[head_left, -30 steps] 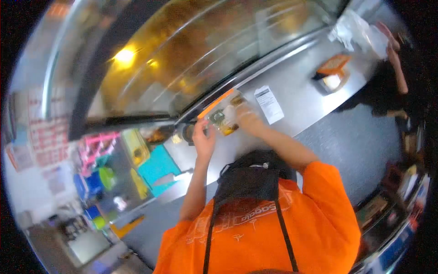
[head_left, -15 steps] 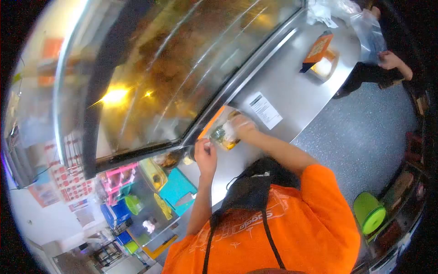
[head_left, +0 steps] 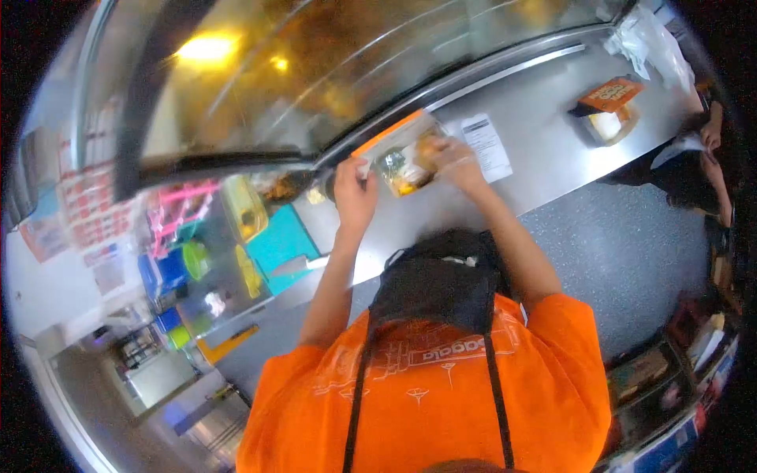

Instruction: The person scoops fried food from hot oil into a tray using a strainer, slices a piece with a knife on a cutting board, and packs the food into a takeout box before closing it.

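Note:
An open takeaway box [head_left: 400, 188] with an orange-edged lid stands on the steel counter, below the glass case. Inside lie dark greens, something white and yellow pieces. My left hand [head_left: 355, 193] is closed at the box's left edge, thumb and fingers bent together on it. Over the right end, my right hand [head_left: 460, 165] appears to wear a thin clear glove. Its fingers curl onto the box beside a tan piece of food [head_left: 428, 150]; blur hides their tips. A printed paper slip [head_left: 486, 147] lies just right of that hand.
A second orange-lidded box [head_left: 611, 126] sits farther right, near white plastic bags [head_left: 643, 39]. At left, a knife [head_left: 292, 266] with a white handle lies on a teal cutting board [head_left: 277, 236]. Another person's hands [head_left: 711, 138] show at the far right. The glass case [head_left: 331, 87] borders the counter.
My view has turned and shifted, so the counter runs more level across it. The knife on the teal board now shows clearly. Both hands remain at the same box.

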The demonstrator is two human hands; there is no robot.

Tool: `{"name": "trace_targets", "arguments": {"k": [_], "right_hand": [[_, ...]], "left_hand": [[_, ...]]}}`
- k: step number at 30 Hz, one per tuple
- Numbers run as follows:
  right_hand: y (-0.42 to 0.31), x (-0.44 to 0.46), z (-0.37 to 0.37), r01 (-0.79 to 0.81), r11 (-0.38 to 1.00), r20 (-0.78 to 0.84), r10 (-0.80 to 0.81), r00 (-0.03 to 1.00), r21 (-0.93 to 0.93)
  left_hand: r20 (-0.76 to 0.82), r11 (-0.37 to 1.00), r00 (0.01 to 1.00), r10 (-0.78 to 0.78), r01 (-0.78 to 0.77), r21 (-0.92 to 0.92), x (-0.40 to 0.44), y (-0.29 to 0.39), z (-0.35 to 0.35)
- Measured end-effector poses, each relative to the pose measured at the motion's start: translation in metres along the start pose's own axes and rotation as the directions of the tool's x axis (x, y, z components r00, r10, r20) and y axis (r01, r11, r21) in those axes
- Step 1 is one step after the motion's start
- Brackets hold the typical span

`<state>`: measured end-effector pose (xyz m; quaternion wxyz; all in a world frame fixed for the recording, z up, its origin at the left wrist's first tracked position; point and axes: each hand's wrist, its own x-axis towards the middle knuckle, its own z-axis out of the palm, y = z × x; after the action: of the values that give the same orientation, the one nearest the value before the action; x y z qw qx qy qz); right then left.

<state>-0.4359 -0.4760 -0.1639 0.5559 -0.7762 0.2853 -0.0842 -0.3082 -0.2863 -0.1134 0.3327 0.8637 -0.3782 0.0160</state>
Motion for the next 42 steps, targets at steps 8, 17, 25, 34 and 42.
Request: {"name": "trace_targets", "arguments": {"k": [8, 17, 25, 34, 42], "right_hand": [[0.079, 0.016, 0.036, 0.217, 0.974, -0.161, -0.225, 0.961, -0.065], [0.047, 0.018, -0.005, 0.209, 0.974, -0.222, -0.186, 0.957, 0.083], [0.014, 0.045, -0.017, 0.225, 0.899, -0.223, -0.323, 0.920, -0.375], [0.086, 0.017, 0.066, 0.419, 0.564, -0.046, -0.633, 0.773, -0.712], [-0.018, 0.017, 0.014, 0.173, 0.787, 0.230, -0.040, 0.972, -0.592]], "left_hand": [[-0.071, 0.998, 0.995, 0.070, -0.070, -0.002, -0.001, 0.000, -0.003], [-0.104, 0.996, 0.992, -0.065, 0.058, -0.064, 0.004, -0.006, 0.001], [-0.125, 0.999, 0.991, 0.037, -0.033, 0.037, 0.008, -0.025, 0.010], [-0.004, 0.992, 0.992, -0.127, 0.127, -0.006, -0.015, -0.044, 0.016], [0.138, 0.993, 0.986, -0.090, 0.100, -0.066, -0.010, -0.032, 0.008]]}}
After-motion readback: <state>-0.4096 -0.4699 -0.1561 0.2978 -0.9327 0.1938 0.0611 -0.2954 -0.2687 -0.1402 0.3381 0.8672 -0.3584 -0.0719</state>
